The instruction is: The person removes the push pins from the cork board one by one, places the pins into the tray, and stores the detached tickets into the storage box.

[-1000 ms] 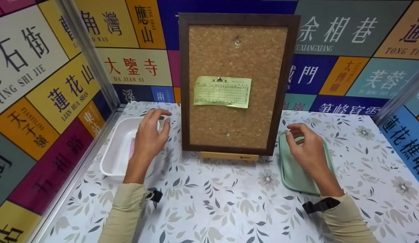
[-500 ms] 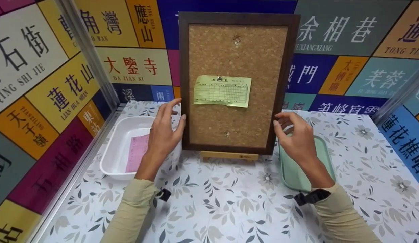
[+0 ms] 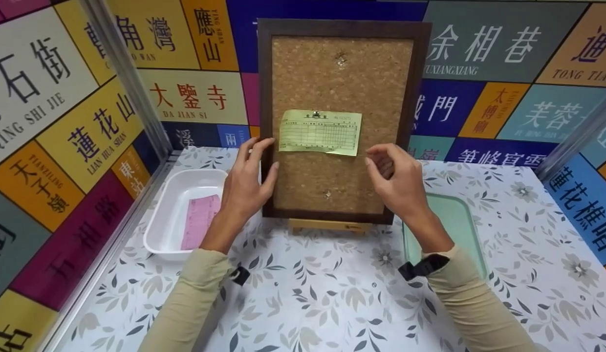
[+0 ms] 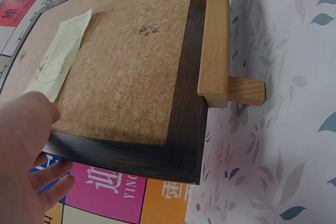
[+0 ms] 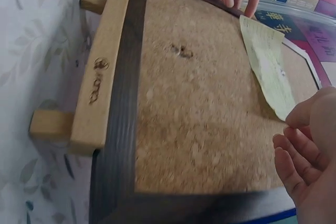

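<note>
A brown-framed cork board (image 3: 303,186) stands on a small wooden easel (image 3: 327,225). A pale green printed slip (image 3: 320,133) hangs on it, fixed by a silver pushpin (image 3: 316,113) at its top edge. My left hand (image 3: 247,183) is at the board's left edge, thumb and forefinger apart and overlapping the frame. Close to the slip's lower right corner is my right hand (image 3: 398,181), its fingers loosely bent with the thumb and forefinger near each other. In the right wrist view, these fingertips (image 5: 289,127) lie right by the corner of the slip (image 5: 269,66).
To the left, a white tray (image 3: 154,227) holds a pink printed slip (image 3: 199,222). A green tray (image 3: 454,220) lies at the right, partly behind the right forearm. The table has a leaf-patterned cover (image 3: 322,293); colourful sign-print panels (image 3: 195,95) stand behind and at the sides.
Both hands have moved inward from beside the trays: the left to the board's left edge, the right across the right edge toward the green slip. The pink slip has come into view.
</note>
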The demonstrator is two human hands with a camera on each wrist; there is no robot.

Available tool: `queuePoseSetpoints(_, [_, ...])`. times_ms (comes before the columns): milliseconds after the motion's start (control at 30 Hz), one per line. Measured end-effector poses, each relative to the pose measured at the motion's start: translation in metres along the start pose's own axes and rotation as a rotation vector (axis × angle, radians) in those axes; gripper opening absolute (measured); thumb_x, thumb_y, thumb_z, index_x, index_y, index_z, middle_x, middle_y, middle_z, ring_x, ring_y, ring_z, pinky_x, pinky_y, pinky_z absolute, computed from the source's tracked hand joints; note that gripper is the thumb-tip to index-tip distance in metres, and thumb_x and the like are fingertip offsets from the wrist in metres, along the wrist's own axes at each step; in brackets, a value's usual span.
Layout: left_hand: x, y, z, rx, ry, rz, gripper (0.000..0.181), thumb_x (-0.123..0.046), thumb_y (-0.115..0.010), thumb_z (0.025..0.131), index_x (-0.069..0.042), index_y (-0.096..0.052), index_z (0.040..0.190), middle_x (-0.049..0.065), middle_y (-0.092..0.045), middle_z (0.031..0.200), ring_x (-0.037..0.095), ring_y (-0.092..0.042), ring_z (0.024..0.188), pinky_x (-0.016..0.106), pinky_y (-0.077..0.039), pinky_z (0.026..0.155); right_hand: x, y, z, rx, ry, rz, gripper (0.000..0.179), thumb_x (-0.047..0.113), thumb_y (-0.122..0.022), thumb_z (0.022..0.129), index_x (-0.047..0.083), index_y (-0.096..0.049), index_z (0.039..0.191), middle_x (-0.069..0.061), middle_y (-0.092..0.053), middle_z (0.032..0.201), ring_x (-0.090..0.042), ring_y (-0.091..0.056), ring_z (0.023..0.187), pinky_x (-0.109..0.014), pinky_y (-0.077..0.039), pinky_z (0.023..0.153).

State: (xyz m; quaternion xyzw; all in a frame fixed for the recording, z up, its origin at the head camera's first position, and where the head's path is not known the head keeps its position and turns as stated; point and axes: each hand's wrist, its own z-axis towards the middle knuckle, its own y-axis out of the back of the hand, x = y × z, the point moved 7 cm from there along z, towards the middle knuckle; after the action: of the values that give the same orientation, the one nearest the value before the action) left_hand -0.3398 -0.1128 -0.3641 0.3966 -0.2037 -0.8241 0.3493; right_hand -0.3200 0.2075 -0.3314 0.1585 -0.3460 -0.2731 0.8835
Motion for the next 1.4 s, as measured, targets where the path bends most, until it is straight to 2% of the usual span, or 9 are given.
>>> queuePoseSetpoints(167, [-0.003,-0.001,0.004,-0.008,-0.011,0.005,0.049,-0.036,-0.067,0.107,-0.03,-0.055,0.154,0.01,-0.048,0.164,0.032,-0.068,0.129,0.051,-0.063,0.094,0.012,-0.01,0.014,-0.017,0.034,0.036,0.012,0.011,-0.076,0.1,0.006,-0.076,0.111,-0.004,-0.075,0.089,-0.012,-0.067,0.074,-0.017,-0.052,0.065])
queuePoseSetpoints(467, [-0.009,-0.002,0.01,-0.074,-0.016,-0.002,0.047,-0.04,-0.066,0.107,-0.025,-0.058,0.151,0.015,-0.047,0.166,0.035,-0.059,0.144,0.053,-0.058,0.107,0.027,-0.03,0.037,0.008,0.061,0.038,0.011,0.012,-0.074,0.102,0.005,-0.076,0.11,-0.005,-0.073,0.084,-0.012,-0.063,0.069,-0.018,-0.049,0.062])
queuePoseSetpoints(700, [-0.013,-0.004,0.017,-0.129,0.003,-0.076,0.043,-0.035,-0.07,0.105,-0.018,-0.062,0.143,0.017,-0.047,0.165,0.037,-0.055,0.148,0.054,-0.053,0.114,0.033,-0.044,0.049,0.029,0.075,0.008,0.013,0.011,-0.073,0.101,0.005,-0.077,0.112,-0.005,-0.076,0.089,-0.013,-0.067,0.073,-0.02,-0.05,0.065])
queuePoseSetpoints(1133, [-0.012,-0.009,0.021,-0.147,0.016,-0.092,0.034,-0.033,-0.068,0.105,-0.013,-0.064,0.132,0.016,-0.047,0.164,0.035,-0.054,0.149,0.051,-0.053,0.114,0.04,-0.061,0.064,0.048,0.109,-0.009,0.015,0.004,-0.067,0.101,0.003,-0.076,0.112,-0.009,-0.075,0.091,-0.017,-0.07,0.077,-0.03,-0.054,0.068])
queuePoseSetpoints(1400, [-0.011,-0.011,0.022,-0.149,0.023,-0.09,0.03,-0.032,-0.068,0.106,-0.01,-0.064,0.126,0.018,-0.047,0.164,0.035,-0.05,0.152,0.05,-0.051,0.117,0.046,-0.068,0.073,0.035,0.08,-0.074,0.016,0.011,-0.075,0.098,0.005,-0.076,0.114,-0.007,-0.075,0.092,-0.018,-0.07,0.077,-0.032,-0.056,0.074])
